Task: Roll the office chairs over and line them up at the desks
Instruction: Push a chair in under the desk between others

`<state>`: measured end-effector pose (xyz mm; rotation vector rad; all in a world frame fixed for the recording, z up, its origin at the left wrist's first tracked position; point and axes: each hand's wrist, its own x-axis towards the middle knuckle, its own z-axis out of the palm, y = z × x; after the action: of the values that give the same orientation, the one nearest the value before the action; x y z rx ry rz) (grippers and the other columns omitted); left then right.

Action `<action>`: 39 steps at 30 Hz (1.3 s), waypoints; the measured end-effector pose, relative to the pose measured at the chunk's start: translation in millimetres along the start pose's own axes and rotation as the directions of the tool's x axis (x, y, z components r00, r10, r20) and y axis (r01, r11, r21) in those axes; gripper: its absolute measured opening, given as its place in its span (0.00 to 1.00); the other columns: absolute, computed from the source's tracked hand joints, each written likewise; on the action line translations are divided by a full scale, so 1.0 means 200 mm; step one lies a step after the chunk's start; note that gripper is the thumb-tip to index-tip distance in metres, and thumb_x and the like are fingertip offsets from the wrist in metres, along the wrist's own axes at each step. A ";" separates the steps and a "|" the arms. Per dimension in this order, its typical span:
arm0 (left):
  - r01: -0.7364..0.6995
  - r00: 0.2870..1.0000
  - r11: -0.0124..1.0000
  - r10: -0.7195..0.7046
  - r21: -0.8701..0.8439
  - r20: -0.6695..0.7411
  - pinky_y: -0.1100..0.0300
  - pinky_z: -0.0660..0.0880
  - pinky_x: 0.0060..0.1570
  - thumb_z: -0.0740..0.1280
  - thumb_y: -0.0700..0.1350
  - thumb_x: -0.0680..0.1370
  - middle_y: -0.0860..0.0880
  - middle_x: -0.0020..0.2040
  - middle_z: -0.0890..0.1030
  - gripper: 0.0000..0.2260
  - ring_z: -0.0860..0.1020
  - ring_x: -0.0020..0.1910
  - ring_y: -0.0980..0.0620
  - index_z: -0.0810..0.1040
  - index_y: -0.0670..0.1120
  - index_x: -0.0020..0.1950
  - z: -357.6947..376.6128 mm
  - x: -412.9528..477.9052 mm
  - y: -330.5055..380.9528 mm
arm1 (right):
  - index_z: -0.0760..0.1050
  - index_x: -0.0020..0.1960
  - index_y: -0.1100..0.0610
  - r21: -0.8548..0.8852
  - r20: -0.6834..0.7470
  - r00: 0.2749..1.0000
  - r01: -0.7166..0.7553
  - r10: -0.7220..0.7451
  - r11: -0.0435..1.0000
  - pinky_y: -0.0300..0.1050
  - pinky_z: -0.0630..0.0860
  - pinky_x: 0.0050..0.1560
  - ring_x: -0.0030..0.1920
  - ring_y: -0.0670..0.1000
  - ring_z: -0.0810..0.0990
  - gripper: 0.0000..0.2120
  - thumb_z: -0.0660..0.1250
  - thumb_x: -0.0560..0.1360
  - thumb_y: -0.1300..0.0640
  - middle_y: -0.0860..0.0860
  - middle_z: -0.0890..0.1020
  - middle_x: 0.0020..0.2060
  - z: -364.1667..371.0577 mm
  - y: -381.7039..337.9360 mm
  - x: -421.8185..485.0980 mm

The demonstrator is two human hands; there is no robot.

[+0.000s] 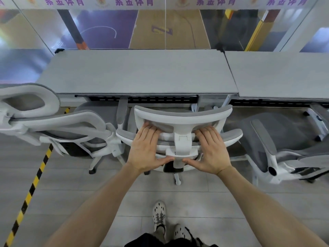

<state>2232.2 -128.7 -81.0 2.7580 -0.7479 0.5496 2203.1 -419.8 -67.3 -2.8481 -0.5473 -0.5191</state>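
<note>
My left hand [146,150] and right hand [212,151] both lie flat and released on the back of the middle chair [183,118]. The fingers are straight and press on either side of its white centre spine [181,143]. The thumbs point in toward it, and nothing is curled round any part.

That is my first worry. With 2 open palms I can push, but I cannot check the chair if it swivels or rolls too far. A harder press from 1 hand would likely turn it on its castors [177,180] and leave it crooked.

Straight ahead of the hands is the desk [138,73]. The chair is close to its near edge, and the backrest hides the seat, so I cannot tell how far in it sits. I judge that a firm shove could knock the armrests against the edge or the black tray beneath it.

Just outside my left hand, the left chair [58,122] almost touches this one, so the bases could tangle or it could be nudged out of line. Outside my right hand, the right chair [277,138] stands skewed at the second desk [284,73], near enough to clip. The striped floor tape [35,180] lies further left.
</note>
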 end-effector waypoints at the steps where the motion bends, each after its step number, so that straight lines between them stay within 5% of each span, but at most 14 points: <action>1: 0.006 1.000 1.000 -0.006 0.001 0.021 0.38 0.60 0.85 0.68 0.79 0.75 0.40 0.72 0.78 0.48 0.72 0.78 0.37 0.76 0.37 0.75 -0.02 -0.02 0.02 | 0.77 0.72 0.63 0.008 0.004 1.000 -0.002 0.002 1.000 0.63 0.64 0.83 0.70 0.63 0.77 0.51 0.70 0.71 0.20 0.57 0.80 0.67 -0.01 -0.01 -0.03; 5: -0.065 0.997 0.995 0.061 -0.071 -0.053 0.39 0.66 0.83 0.74 0.73 0.76 0.42 0.69 0.81 0.40 0.76 0.75 0.40 0.81 0.40 0.71 -0.12 -0.10 0.08 | 0.80 0.69 0.63 0.106 -0.064 0.998 0.029 -0.023 0.994 0.62 0.71 0.78 0.68 0.62 0.79 0.43 0.74 0.73 0.26 0.57 0.81 0.64 -0.07 -0.03 -0.13; 8: -0.140 0.956 0.983 0.104 -0.115 -0.273 0.44 0.81 0.60 0.78 0.57 0.78 0.44 0.53 0.86 0.21 0.84 0.54 0.43 0.86 0.40 0.55 -0.26 -0.12 0.10 | 0.85 0.53 0.62 0.155 -0.277 0.961 0.074 -0.029 0.985 0.55 0.83 0.56 0.53 0.58 0.84 0.22 0.78 0.79 0.41 0.56 0.84 0.52 -0.17 -0.08 -0.17; 10: -0.111 0.927 0.991 0.079 -0.069 -0.367 0.50 0.80 0.44 0.75 0.49 0.81 0.47 0.44 0.85 0.11 0.82 0.43 0.47 0.85 0.42 0.48 -0.39 -0.09 0.09 | 0.82 0.42 0.60 0.148 -0.408 0.913 0.092 -0.024 0.985 0.50 0.80 0.40 0.40 0.55 0.81 0.15 0.75 0.82 0.52 0.54 0.83 0.41 -0.27 -0.11 -0.13; 13: -0.033 0.900 0.999 0.026 -0.008 -0.434 0.59 0.74 0.38 0.72 0.44 0.84 0.51 0.39 0.83 0.09 0.77 0.37 0.54 0.83 0.45 0.44 -0.56 0.02 0.04 | 0.72 0.30 0.53 0.084 -0.456 0.890 0.027 0.014 0.996 0.45 0.68 0.25 0.26 0.50 0.68 0.24 0.70 0.84 0.54 0.47 0.72 0.26 -0.48 -0.17 0.02; 16: 0.077 0.869 0.997 -0.052 0.030 -0.491 0.61 0.69 0.37 0.71 0.44 0.85 0.52 0.37 0.82 0.11 0.76 0.34 0.53 0.82 0.45 0.42 -0.69 0.11 -0.04 | 0.62 0.28 0.51 0.075 -0.267 0.960 -0.071 0.088 0.995 0.39 0.59 0.26 0.23 0.51 0.62 0.28 0.65 0.85 0.48 0.45 0.63 0.22 -0.66 -0.19 0.17; 19: 0.257 0.919 0.966 -0.238 0.019 -0.314 0.57 0.66 0.38 0.69 0.50 0.86 0.55 0.37 0.81 0.11 0.75 0.35 0.54 0.82 0.49 0.44 -0.74 0.21 -0.13 | 0.75 0.34 0.52 0.135 0.024 0.990 -0.144 0.142 0.980 0.49 0.75 0.36 0.31 0.51 0.76 0.23 0.66 0.85 0.44 0.46 0.77 0.29 -0.76 -0.14 0.36; 24: 0.406 0.895 0.913 -0.405 0.033 0.187 0.53 0.78 0.45 0.65 0.59 0.86 0.59 0.41 0.82 0.11 0.81 0.41 0.54 0.81 0.56 0.49 -0.50 0.38 -0.49 | 0.83 0.59 0.52 0.148 0.374 0.926 -0.123 0.060 0.981 0.49 0.77 0.54 0.52 0.52 0.82 0.14 0.70 0.83 0.42 0.49 0.85 0.54 -0.65 0.01 0.79; 31: 0.398 0.631 0.914 -0.336 0.080 0.700 0.51 0.80 0.53 0.67 0.60 0.83 0.56 0.54 0.85 0.10 0.83 0.54 0.49 0.81 0.56 0.56 0.11 0.46 -0.91 | 0.79 0.73 0.47 0.002 0.686 0.708 -0.234 0.169 0.972 0.50 0.74 0.64 0.66 0.52 0.80 0.23 0.71 0.81 0.39 0.47 0.84 0.66 -0.23 0.33 1.11; 33: 0.374 0.551 0.921 -0.314 0.107 0.773 0.50 0.80 0.55 0.66 0.60 0.83 0.53 0.57 0.86 0.11 0.82 0.55 0.47 0.80 0.55 0.57 0.28 0.49 -0.98 | 0.78 0.74 0.47 -0.053 0.719 0.654 -0.286 0.236 0.957 0.56 0.74 0.71 0.66 0.54 0.80 0.24 0.70 0.81 0.38 0.49 0.83 0.66 -0.12 0.45 1.10; 39: 0.321 0.368 0.932 -0.286 0.168 0.885 0.48 0.78 0.57 0.65 0.61 0.84 0.47 0.63 0.83 0.18 0.81 0.60 0.43 0.80 0.49 0.64 0.61 0.56 -1.03 | 0.72 0.81 0.54 -0.151 0.820 0.454 -0.414 0.347 0.898 0.51 0.73 0.75 0.76 0.56 0.76 0.31 0.70 0.83 0.41 0.53 0.78 0.77 0.26 0.77 0.89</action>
<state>2466.2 -42.8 -170.1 2.8817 -0.3204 -1.1564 2433.8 -489.2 -67.0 -2.8316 0.0154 1.0036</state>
